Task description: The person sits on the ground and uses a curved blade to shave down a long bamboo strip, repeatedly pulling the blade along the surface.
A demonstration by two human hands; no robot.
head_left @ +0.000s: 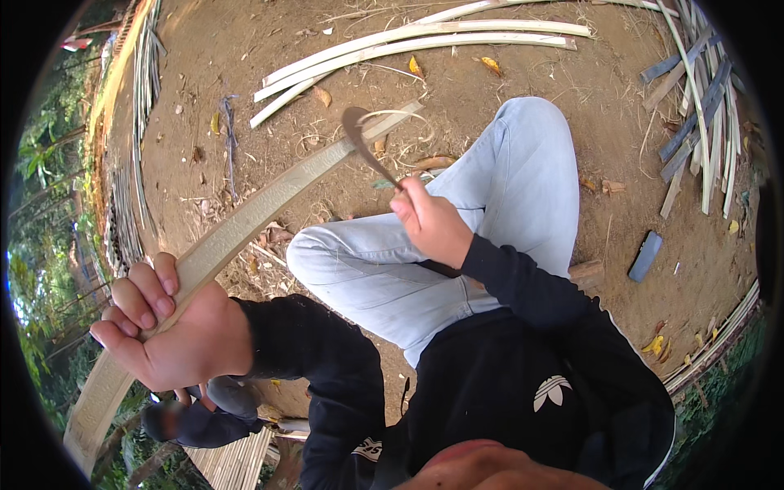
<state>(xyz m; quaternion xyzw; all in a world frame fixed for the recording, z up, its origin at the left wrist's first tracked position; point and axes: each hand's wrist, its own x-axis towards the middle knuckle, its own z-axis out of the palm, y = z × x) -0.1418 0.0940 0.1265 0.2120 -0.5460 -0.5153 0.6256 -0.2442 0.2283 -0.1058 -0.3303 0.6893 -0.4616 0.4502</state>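
My left hand point(184, 335) is wrapped round a long, flat bamboo strip point(265, 208), which slants from the lower left up to the top middle. In my right hand point(433, 222) is a knife with a dark, curved, sickle-like blade point(363, 140); its handle is mostly hidden by my fingers. The blade lies across the strip near its far end and appears to touch it. A thin pale shaving point(423, 122) curls beside the blade. My legs point(514, 171) in light jeans are folded under the work.
Several pale bamboo strips point(425, 41) lie on the bare soil ahead. A bundle of split bamboo point(710, 122) is at the far right. A dark phone-like slab point(645, 256) rests to my right. Another person point(216, 416) sits at lower left beside bamboo slats point(233, 461).
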